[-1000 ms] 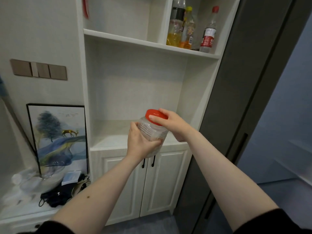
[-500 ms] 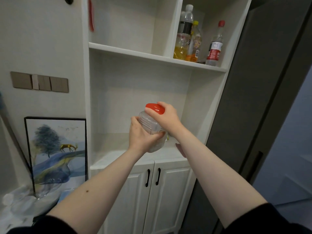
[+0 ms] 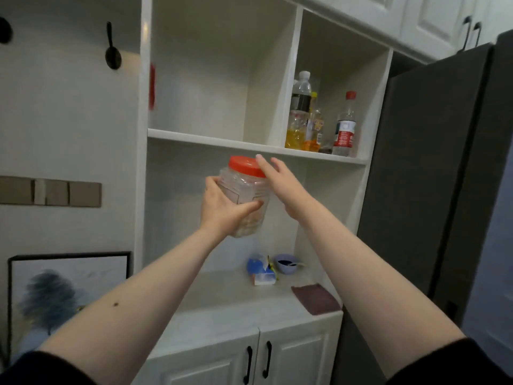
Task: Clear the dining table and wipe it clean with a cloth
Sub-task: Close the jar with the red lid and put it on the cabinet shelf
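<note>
Head view: the person stands at a white shelf unit (image 3: 258, 147) beside a dark refrigerator (image 3: 433, 176). The jar (image 3: 245, 195), clear plastic with a red lid (image 3: 245, 165), is held in the air just below the front edge of the upper shelf board. The left hand (image 3: 222, 209) grasps the jar body, thumb across the front and fingers wrapped behind. The right hand (image 3: 280, 182) rests against the lid and shoulder with its fingers extended, steadying rather than clasping.

On the counter ledge (image 3: 222, 315) below lie a dark red cloth (image 3: 316, 298), a blue tissue pack (image 3: 262, 272) and a purple bowl (image 3: 286, 263). Three bottles (image 3: 319, 118) occupy the upper right compartment.

Risks, as judged:
- The lid sits close under the shelf edge; lifting straight up could strike it and jolt the jar loose.
- Only one hand truly grips; smooth plastic could slip.
- A dropped jar would likely land on the bowl or tissue pack.
</note>
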Demonstrator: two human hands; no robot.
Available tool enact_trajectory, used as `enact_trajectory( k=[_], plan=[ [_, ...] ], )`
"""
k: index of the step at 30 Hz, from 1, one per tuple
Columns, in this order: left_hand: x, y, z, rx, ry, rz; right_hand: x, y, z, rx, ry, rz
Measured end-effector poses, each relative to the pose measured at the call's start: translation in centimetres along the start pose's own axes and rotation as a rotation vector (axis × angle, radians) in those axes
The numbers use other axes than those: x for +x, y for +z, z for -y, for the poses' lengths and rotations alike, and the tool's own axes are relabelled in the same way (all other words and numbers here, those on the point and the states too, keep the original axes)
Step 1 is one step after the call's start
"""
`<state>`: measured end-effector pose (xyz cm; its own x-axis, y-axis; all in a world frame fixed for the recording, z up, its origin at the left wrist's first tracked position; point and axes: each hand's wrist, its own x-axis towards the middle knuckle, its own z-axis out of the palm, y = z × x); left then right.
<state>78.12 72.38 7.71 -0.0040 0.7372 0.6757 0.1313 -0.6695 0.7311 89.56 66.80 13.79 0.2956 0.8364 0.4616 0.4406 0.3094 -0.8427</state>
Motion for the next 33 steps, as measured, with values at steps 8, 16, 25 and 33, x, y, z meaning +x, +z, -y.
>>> enact_trajectory(
  k=[8, 16, 25, 33],
  plan=[
    [12.2, 0.5, -7.4, -0.092, 0.019, -0.047, 6.5, -2.6, 3.7, 0.086, -0.199, -0.107],
    [22.9, 4.6, -6.4, -0.162, -0.014, -0.026, 15.7, -4.3, 7.1, -0.046, -0.194, -0.067],
    [28.6, 8.8, 0.9, -0.149, -0.059, 0.085, 21.9, -3.4, 1.9, -0.075, -0.095, 0.005],
    [27.6, 9.1, -0.7, -0.102, -0.072, 0.34, 23.6, -2.0, 0.6, -0.133, -0.087, -0.076]
  ],
)
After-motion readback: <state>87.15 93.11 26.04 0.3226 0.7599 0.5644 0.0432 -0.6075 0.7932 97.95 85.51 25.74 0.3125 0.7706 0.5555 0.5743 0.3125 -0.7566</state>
